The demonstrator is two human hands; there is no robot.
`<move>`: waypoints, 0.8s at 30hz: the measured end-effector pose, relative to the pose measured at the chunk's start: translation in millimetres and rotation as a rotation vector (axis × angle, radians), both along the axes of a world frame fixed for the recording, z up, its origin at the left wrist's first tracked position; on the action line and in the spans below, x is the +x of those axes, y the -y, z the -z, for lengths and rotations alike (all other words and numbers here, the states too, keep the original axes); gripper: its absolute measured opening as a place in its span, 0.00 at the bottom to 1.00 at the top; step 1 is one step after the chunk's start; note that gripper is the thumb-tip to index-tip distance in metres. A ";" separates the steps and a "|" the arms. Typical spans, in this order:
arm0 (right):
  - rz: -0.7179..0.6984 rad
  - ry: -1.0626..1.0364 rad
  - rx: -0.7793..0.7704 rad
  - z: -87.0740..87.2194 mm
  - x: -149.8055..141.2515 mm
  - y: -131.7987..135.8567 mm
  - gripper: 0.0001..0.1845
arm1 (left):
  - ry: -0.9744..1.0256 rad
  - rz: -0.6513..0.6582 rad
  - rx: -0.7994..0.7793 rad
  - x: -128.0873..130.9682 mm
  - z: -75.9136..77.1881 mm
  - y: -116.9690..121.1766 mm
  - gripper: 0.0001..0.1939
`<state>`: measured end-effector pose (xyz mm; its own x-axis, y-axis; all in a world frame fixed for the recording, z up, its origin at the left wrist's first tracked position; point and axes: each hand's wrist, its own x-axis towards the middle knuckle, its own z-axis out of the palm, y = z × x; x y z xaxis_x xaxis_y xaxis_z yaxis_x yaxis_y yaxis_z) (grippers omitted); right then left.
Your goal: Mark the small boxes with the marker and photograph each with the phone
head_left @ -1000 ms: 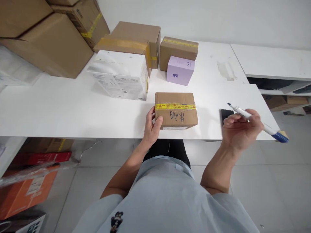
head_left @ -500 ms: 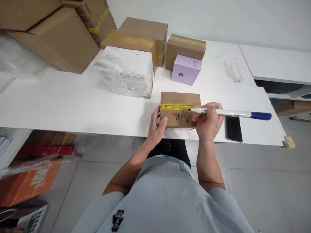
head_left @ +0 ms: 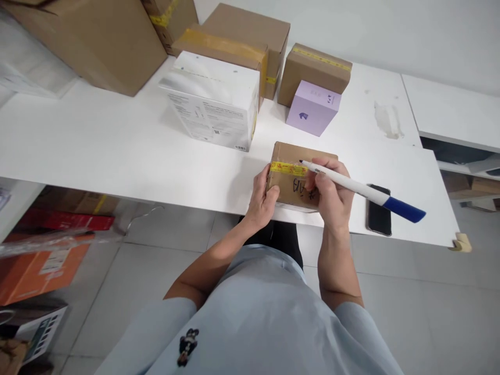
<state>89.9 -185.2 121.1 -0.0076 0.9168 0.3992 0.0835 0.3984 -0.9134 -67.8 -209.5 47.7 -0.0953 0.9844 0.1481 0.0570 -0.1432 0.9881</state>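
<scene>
A small brown cardboard box (head_left: 283, 194) sits near the front edge of the white table, with a strip of yellow tape across it and dark handwriting on its top. My left hand (head_left: 262, 200) grips the box's left side, thumb on the near part and fingers along the edge. Between the fingers of my right hand (head_left: 334, 192) is a white marker pen (head_left: 351, 184) with a blue rear end. The pen's dark tip is over the box's top close to the tape; whether it touches cannot be made out. My right hand covers part of the writing.
Beyond the box stand a purple box (head_left: 313, 112), a white printed box (head_left: 213, 99) and several brown cartons (head_left: 316, 70). A phone (head_left: 378, 216) lies right of my right hand. Below left are an orange box (head_left: 42, 265) and other packages. A beige guard (head_left: 461, 242) covers the table corner.
The pen tip has moved from the tape's lower edge up toward its upper side, and the pen now slants more steeply. My view has shifted and tilted a little.
</scene>
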 end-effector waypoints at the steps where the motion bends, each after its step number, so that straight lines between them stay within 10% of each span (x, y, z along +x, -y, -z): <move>1: -0.027 -0.024 -0.009 -1.9 -2.2 -0.3 0.11 | -0.012 -0.003 0.003 0.7 0.0 -0.6 0.28; 18: 0.113 0.202 0.095 10.2 0.1 -12.0 0.11 | -0.533 -0.061 0.514 -22.3 -5.3 3.2 0.20; 24: 0.189 0.077 0.188 7.8 5.1 -21.8 0.10 | -0.399 -0.044 0.124 -26.6 19.5 -5.7 0.29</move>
<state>94.9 -163.4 113.4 0.1199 0.8146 0.5675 0.2393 0.5311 -0.8128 -94.4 -203.7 28.1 -0.0474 0.9530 0.2993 0.4406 -0.2490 0.8625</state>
